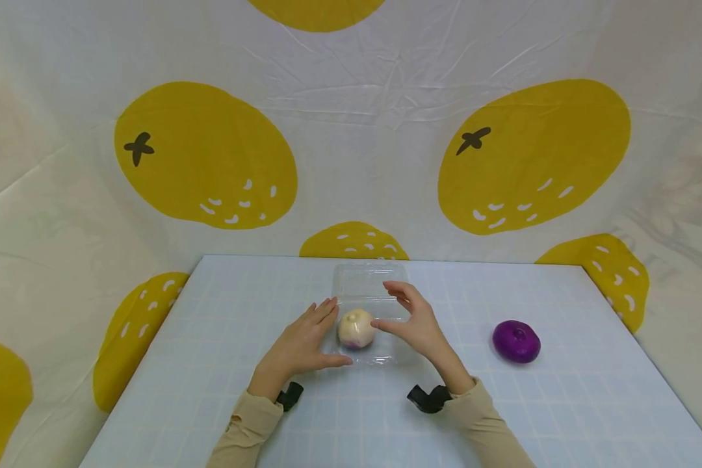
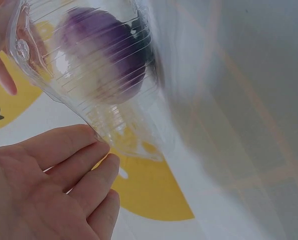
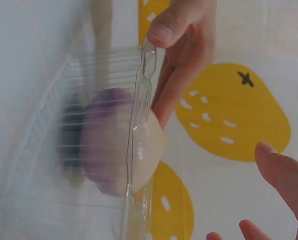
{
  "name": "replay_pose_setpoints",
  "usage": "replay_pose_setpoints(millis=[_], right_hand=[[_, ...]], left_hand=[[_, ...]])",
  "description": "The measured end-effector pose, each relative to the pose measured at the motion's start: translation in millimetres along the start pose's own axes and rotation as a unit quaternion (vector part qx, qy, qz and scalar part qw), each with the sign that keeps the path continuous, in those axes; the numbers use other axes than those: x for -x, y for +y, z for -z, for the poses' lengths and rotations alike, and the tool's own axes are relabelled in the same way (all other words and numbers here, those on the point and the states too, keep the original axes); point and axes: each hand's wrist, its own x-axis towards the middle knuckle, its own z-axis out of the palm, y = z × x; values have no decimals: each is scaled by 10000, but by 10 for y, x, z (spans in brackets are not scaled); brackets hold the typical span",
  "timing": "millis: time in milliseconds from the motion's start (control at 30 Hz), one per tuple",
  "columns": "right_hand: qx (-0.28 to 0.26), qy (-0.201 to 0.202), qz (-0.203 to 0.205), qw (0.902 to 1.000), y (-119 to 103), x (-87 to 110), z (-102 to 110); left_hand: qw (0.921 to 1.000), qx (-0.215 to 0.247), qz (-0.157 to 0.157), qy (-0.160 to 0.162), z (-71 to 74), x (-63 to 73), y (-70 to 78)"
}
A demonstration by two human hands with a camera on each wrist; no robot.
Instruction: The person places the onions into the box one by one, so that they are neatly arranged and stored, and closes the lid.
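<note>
A white and purple turnip point(image 1: 355, 330) sits in the base of a clear plastic hinged box point(image 1: 393, 355), whose lid point(image 1: 363, 281) lies folded back on the far side. My left hand point(image 1: 297, 349) is at the box's left side with straight fingers and thumb spread; in the left wrist view its fingertips point(image 2: 100, 139) are right at the rim. On the other side, my right hand point(image 1: 419, 326) hovers over the box's right part, thumb and fingers spread apart with nothing between them. The right wrist view shows the right thumb point(image 3: 281, 172) apart from the box.
To the right lies a purple, rounded onion-like vegetable point(image 1: 517, 342) on the pale checked tabletop point(image 1: 199, 364). A cloth point(image 1: 363, 156) printed with yellow fruit hangs behind the table. Each wrist carries a black strap mount point(image 1: 429, 398).
</note>
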Motion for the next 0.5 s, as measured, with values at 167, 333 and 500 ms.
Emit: replay_pose_setpoints(millis=[167,333,500], right_hand=[[-3,75,-21,10000,49,-6,110],[-86,168,17,9998,101,-1,239],[-152,288,38,9995,94,29,390]], left_hand=[[10000,19,1,5,-9,0,-11],[10000,30,-22,31,-8,-1,-10],[10000,5,-44,5,-7,-2,-11]])
